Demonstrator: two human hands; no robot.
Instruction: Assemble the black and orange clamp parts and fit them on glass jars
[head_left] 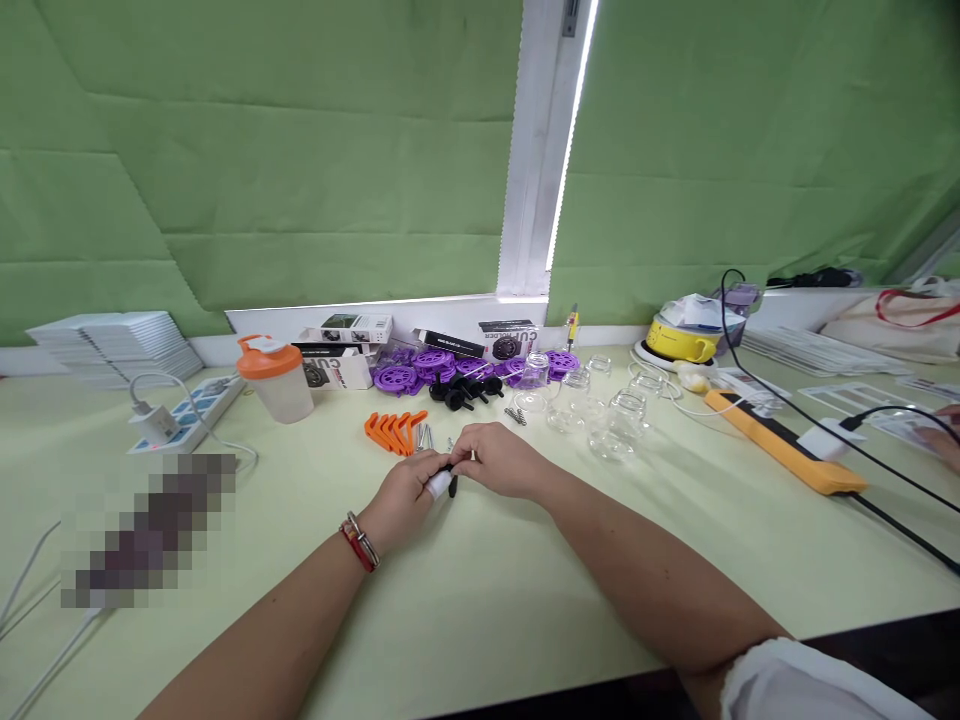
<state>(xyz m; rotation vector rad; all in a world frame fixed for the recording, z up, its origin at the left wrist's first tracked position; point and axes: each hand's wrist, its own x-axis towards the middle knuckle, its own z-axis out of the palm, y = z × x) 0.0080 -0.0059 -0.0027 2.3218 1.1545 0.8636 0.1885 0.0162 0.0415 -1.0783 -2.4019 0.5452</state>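
Note:
My left hand (405,492) and my right hand (499,460) meet over the pale green table (480,590), both pinching a small black part (452,483). A white wrap covers one left fingertip. A red and metal bracelet sits on my left wrist. Just beyond the hands lie orange plastic pieces (394,430) and a few metal screws (424,436). Further back are purple wheels (420,368), black knobs (465,390) and several clear glass jars (615,420).
An orange-lidded shaker cup (276,378) and a white power strip (187,410) stand left. Small boxes (352,330) line the window sill. At right lie an orange power strip (787,450), black cables, a yellow device (679,340) and another person's hand (941,435).

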